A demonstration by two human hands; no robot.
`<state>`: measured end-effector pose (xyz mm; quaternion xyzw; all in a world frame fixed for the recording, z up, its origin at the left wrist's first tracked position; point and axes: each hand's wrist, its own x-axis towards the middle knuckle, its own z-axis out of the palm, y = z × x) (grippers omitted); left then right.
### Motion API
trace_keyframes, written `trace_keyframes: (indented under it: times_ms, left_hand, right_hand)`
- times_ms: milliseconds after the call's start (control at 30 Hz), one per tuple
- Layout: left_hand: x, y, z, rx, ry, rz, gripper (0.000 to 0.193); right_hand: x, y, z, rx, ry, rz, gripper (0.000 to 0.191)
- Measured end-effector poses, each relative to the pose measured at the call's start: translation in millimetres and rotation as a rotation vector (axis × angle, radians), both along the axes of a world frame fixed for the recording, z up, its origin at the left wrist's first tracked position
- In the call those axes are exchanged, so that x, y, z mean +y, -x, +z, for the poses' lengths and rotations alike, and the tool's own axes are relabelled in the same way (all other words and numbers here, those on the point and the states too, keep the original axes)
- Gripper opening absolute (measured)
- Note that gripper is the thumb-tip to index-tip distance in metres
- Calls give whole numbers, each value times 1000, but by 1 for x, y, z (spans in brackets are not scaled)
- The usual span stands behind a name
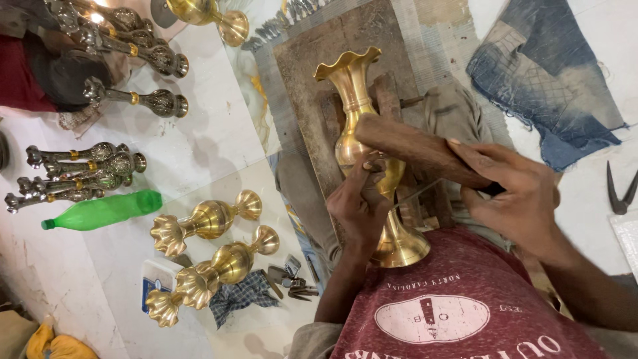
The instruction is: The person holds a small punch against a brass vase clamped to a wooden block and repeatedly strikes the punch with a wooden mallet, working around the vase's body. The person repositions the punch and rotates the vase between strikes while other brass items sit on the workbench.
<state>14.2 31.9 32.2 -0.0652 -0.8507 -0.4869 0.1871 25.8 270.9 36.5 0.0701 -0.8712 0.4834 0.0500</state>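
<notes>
1. Brass vase (352, 106) lies on the wooden board (312, 73), foot toward the person.
2. Left hand (359, 209): fingers clamped on the vase waist.
3. Right hand (515, 193): fingers wrapped round a wooden mallet (415, 147) above the vase.
4. Vase likely heavy, rigid, slick, dent-prone; grip the narrow waist.

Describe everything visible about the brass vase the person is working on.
The brass vase is shiny gold metal with a fluted, flared mouth, narrow neck, rounded belly and round foot. It lies on a wooden block, foot towards the person. The left hand rests against its belly; the right hand holds a wooden mallet across it.
</notes>
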Motion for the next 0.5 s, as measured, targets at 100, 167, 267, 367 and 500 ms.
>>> trace_keyframes:
  times_ms: [100,167,267,367,500]
  left_hand:
    - [-4,0,-6,70,-2,-26,66]
    - [-5,0,-11,168,49,-34,63]
    - [-4,-5,-19,137,129,91,48]
    - [-3,-11,-23,159,145,78,38]
    - [3,-9,-21,145,117,147,37]
  right_hand:
    - [3,27,32,124,77,140,54]
    - [7,41,62,215,-67,253,58]
    - [14,53,102,289,-734,452,72]
    - [13,57,124,258,-1161,596,86]
    - [2,62,125,243,-1139,546,85]
